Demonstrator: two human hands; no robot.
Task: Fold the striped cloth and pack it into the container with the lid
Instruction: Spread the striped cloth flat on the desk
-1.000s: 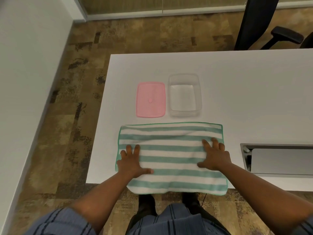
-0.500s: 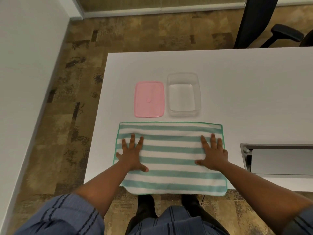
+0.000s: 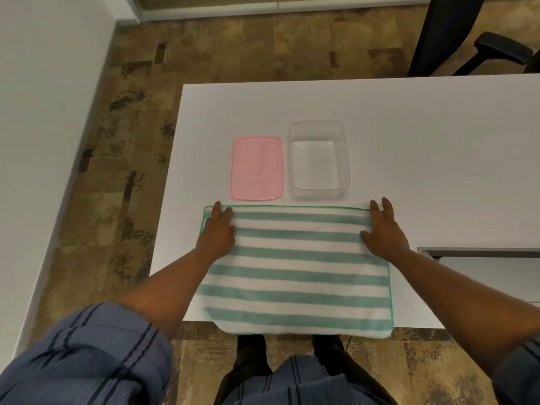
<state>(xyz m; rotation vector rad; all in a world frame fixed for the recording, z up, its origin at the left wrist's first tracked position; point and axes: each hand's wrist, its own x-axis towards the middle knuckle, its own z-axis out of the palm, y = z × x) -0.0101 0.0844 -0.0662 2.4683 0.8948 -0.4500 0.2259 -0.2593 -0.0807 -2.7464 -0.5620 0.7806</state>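
You are standing in an office, and the white table (image 3: 380, 112) in front of you is the plainest sign: a flat, bare-topped work surface with a grey cable-tray cutout (image 3: 479, 255) sunk into its right side. Beyond the table's far right corner stands a black office chair (image 3: 450, 33) with a padded armrest (image 3: 502, 51). Around the table lies mottled brown carpet tile (image 3: 233, 51), with a plain white wall (image 3: 43, 112) to the table's left and what looks like a glazed partition's metal base rail (image 3: 263, 10) past its far edge.
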